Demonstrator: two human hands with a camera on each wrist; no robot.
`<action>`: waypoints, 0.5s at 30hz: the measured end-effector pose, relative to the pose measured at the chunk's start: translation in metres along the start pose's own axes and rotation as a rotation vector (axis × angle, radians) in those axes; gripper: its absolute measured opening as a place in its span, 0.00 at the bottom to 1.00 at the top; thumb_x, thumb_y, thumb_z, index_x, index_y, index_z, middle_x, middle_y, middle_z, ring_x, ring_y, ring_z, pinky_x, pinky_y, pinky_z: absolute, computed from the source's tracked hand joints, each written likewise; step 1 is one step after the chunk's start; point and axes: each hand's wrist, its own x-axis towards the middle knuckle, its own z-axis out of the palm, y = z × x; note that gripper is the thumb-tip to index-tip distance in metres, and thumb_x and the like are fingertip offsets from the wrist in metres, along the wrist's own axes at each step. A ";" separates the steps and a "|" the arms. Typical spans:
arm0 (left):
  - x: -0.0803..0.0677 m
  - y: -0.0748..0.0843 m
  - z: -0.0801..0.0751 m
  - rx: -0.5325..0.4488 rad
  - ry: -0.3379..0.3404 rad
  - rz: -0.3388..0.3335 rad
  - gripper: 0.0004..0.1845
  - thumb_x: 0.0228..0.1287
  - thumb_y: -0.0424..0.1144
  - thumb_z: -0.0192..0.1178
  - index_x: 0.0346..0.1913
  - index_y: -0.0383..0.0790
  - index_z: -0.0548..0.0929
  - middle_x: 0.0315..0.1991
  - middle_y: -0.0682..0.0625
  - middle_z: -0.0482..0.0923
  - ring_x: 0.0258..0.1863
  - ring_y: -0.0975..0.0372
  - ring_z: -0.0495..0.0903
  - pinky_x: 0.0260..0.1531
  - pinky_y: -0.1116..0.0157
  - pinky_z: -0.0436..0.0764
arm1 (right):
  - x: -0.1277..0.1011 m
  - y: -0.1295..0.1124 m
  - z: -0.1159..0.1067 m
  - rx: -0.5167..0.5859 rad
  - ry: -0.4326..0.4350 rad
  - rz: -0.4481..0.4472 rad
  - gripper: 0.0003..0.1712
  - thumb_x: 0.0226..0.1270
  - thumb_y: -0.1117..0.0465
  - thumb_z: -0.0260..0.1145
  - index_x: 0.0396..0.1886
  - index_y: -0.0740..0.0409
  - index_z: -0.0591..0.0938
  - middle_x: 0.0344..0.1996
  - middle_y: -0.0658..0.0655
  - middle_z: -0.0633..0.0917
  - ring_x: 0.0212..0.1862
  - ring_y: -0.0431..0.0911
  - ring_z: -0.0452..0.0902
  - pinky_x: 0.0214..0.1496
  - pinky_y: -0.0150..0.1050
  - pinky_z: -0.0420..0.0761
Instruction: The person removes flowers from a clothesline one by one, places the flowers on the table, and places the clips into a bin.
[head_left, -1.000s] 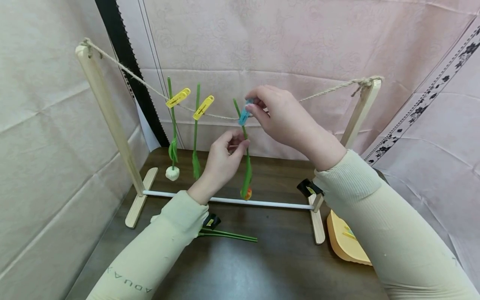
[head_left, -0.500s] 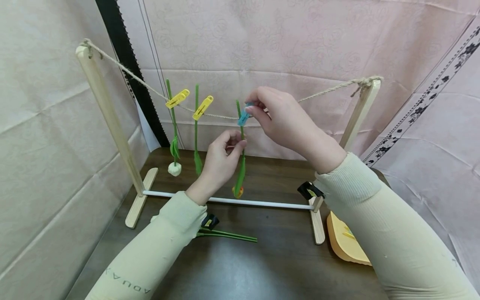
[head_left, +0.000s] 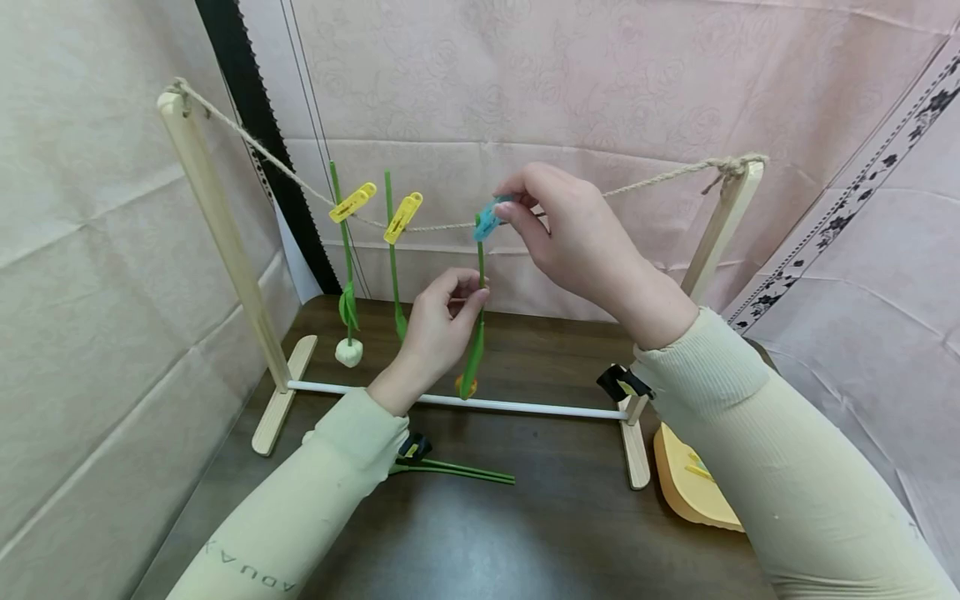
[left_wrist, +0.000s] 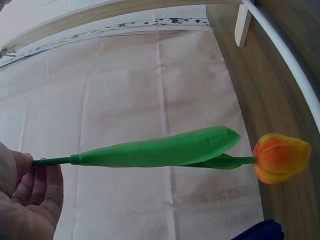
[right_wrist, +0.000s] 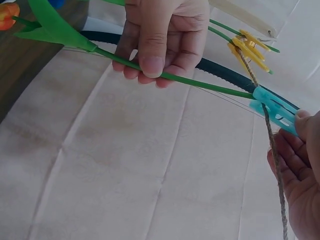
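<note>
My left hand (head_left: 438,321) pinches the green stem of an artificial tulip (left_wrist: 281,158), whose orange-yellow bloom hangs downward. In my right hand (head_left: 573,237) is a light blue clothespin (head_left: 489,220), gripped by its handle end. Its jaws lie at the rope (right_wrist: 276,155) and the stem's upper end, which barely rises past the clip in the head view. Farther left, two yellow clothespins (head_left: 352,202) hold two more green stems on the rope. One carries a white bloom (head_left: 348,352); the other's bloom is hidden behind my left hand.
Wooden posts (head_left: 225,233) bear the rope at both sides, joined low down by a white rod (head_left: 525,407). Loose green stems (head_left: 465,473) lie on the dark table (head_left: 480,542) in front. A yellow tray (head_left: 686,492) with small clips sits at right, partly behind my sleeve.
The tulip's stem has slid lower against the blue clothespin, and its bloom has swung left. My left hand has shifted slightly down and left; the clothespin has tilted and risen a little.
</note>
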 end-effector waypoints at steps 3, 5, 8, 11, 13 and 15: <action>-0.001 -0.001 0.000 0.010 -0.001 0.000 0.07 0.69 0.36 0.59 0.46 0.38 0.79 0.40 0.51 0.80 0.40 0.64 0.79 0.41 0.66 0.81 | 0.000 -0.001 -0.002 -0.001 0.024 -0.001 0.03 0.68 0.68 0.63 0.39 0.64 0.80 0.33 0.52 0.82 0.39 0.41 0.79 0.45 0.35 0.77; -0.003 -0.003 0.000 0.015 -0.001 -0.001 0.07 0.69 0.36 0.59 0.46 0.38 0.80 0.39 0.51 0.80 0.41 0.63 0.79 0.41 0.66 0.81 | 0.000 -0.003 -0.004 -0.005 0.039 0.001 0.03 0.68 0.67 0.63 0.39 0.64 0.80 0.33 0.52 0.83 0.39 0.41 0.79 0.45 0.36 0.77; -0.006 -0.006 0.000 0.030 -0.007 0.000 0.07 0.69 0.35 0.60 0.46 0.37 0.80 0.40 0.51 0.80 0.40 0.63 0.79 0.40 0.65 0.80 | 0.000 -0.005 -0.008 -0.006 0.061 0.011 0.04 0.69 0.66 0.63 0.40 0.63 0.81 0.34 0.52 0.83 0.40 0.41 0.78 0.46 0.36 0.76; -0.009 -0.008 -0.002 0.055 -0.027 -0.001 0.08 0.69 0.36 0.60 0.46 0.36 0.80 0.40 0.51 0.79 0.39 0.62 0.78 0.39 0.65 0.80 | -0.001 -0.006 -0.012 -0.012 0.075 0.027 0.05 0.70 0.65 0.62 0.41 0.63 0.81 0.35 0.52 0.83 0.40 0.41 0.77 0.45 0.36 0.74; -0.012 -0.009 -0.004 0.077 -0.050 -0.007 0.08 0.69 0.36 0.59 0.47 0.37 0.80 0.40 0.51 0.79 0.39 0.63 0.78 0.38 0.65 0.80 | -0.004 -0.005 -0.015 -0.005 0.079 0.037 0.05 0.69 0.65 0.63 0.41 0.63 0.81 0.35 0.52 0.83 0.40 0.42 0.77 0.44 0.36 0.73; -0.015 -0.009 -0.006 0.097 -0.082 -0.009 0.09 0.70 0.36 0.59 0.48 0.38 0.80 0.40 0.52 0.79 0.39 0.64 0.78 0.38 0.66 0.79 | -0.008 -0.004 -0.018 -0.007 0.076 0.045 0.06 0.69 0.64 0.64 0.42 0.63 0.81 0.35 0.52 0.83 0.41 0.42 0.77 0.45 0.37 0.74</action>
